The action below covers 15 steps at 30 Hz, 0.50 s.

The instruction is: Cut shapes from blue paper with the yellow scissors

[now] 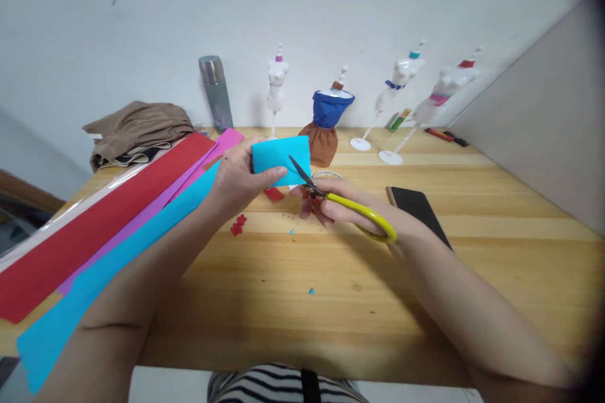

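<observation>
Above the middle of the wooden table [359,277], a folded piece of blue paper [281,160] is held up in the air, pinched between the thumb and fingers of the left hand [239,179], whose thumb lies across the paper's lower edge. The right hand [340,208] is closed through the yellow handles of a pair of scissors [347,204], just to the right of the paper and slightly lower; the dark blades are parted and reach into the paper's lower right edge. Below the hands, small red scraps [239,225] and tiny blue snippets [311,291] lie scattered on the wood. Long sheets of red paper [94,227], pink paper [155,208] and blue paper [94,277] lie side by side across the table's left part, partly under the left forearm. A dark phone [418,208] rests flat just beyond the right wrist. Farther back, a small dress form wearing a blue and brown dress [326,123] stands behind the held paper, with three bare white dress forms [276,85] [397,85] [442,91] near it along the wall. A metal flask [216,91] stands upright at the back left with its lid on, so its contents cannot be seen, and crumpled brown cloth [137,126] lies beside it.
</observation>
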### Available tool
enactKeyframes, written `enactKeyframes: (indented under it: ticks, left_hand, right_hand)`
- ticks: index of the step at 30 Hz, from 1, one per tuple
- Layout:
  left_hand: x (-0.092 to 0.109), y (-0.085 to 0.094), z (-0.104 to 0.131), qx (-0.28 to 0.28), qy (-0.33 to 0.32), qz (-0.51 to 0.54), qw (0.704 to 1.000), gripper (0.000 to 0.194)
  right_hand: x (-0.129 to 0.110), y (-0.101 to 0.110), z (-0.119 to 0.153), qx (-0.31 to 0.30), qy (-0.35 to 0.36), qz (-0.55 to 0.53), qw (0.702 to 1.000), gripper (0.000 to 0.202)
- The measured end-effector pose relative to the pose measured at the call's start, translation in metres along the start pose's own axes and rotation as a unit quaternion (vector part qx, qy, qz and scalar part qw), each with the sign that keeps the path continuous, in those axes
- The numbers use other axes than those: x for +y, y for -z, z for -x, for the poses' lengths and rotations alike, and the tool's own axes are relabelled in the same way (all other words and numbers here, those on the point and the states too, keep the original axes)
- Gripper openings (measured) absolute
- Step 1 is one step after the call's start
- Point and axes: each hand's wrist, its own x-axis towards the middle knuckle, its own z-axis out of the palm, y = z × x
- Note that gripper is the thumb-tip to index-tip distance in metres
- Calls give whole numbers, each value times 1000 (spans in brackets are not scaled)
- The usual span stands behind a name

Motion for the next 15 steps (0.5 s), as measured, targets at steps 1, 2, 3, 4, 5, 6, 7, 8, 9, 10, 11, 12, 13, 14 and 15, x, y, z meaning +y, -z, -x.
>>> enactKeyframes:
  ticks: [1,2,3,4,5,6,7,8,9,10,11,12,13,14,15]
  left_hand:
    - [2,0,0,-2,4,17,1000,37]
    - [4,1,-1,-5,8,33,999,39]
    - [5,1,-1,-7,10,45,999,40]
    - [6,1,-1,-9,9,48,999,40]
    - [6,1,-2,-13,9,47,999,41]
    - [6,1,-2,-15,10,46,999,41]
    - [5,2,-2,-16,9,46,999,42]
    - [5,2,-2,-15,6,45,999,42]
    - [4,2,-3,-11,-1,46,999,42]
    - [3,3,-3,-7,-10,45,999,41]
    - [2,3,-3,-1,-21,42,999,41]
    - [2,4,-3,3,-30,35,999,40]
    - [2,4,-2,5,-35,26,999,40]
    - [2,4,-2,7,-37,16,999,40]
    - [3,4,-2,9,-36,7,999,41]
  right_hand:
    - [-1,0,0,-16,-2,-10,1000,58]
    - [-1,1,0,-25,-3,-17,1000,59]
    - [-2,1,1,-25,-3,-20,999,60]
    - [-2,2,1,-25,-1,-22,999,60]
    - [-1,2,1,-24,3,-23,999,61]
    - [-1,3,2,-25,6,-25,999,61]
    - [0,3,2,-25,8,-27,999,61]
    - [0,3,3,-23,8,-29,999,60]
    - [1,4,3,-21,6,-31,999,58]
    - [1,4,4,-19,3,-32,999,56]
    - [1,4,4,-18,3,-33,999,54]
    - [2,3,3,-16,4,-33,999,52]
    - [2,3,3,-13,10,-28,999,51]
    - [2,2,2,-12,21,-17,1000,49]
    - [3,1,1,-9,37,0,999,48]
